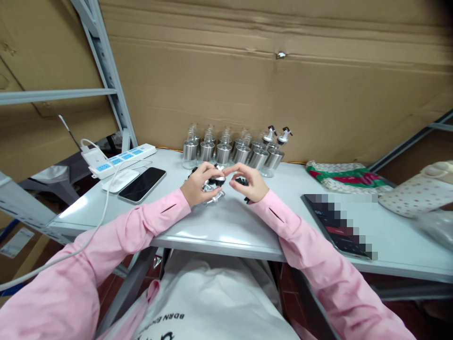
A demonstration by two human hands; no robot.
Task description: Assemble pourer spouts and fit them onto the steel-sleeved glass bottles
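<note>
My left hand [202,184] is closed, with thumb and fingers around a small black-and-silver bottle pourer part [217,180]. Clear and silvery pourer pieces [212,196] lie on the table beneath it, partly covered by the fingers. My right hand [250,183] is close by on the right. Its index finger reaches towards the part in my left hand, and its thumb stands apart from that finger. Under this hand are black pieces [241,181], mostly hidden. Behind both hands stand rows of glass bottles with steel sleeves [223,153]; two at the right end carry black-tipped pourers [284,136].
On the left are a phone [142,184], a white charger box [120,181] and a power strip [122,159], with a white cable crossing my left sleeve. To the right lie a dark flat packet [336,226], a patterned cloth [345,177] and a dotted bag [417,189]. Cardboard stands behind.
</note>
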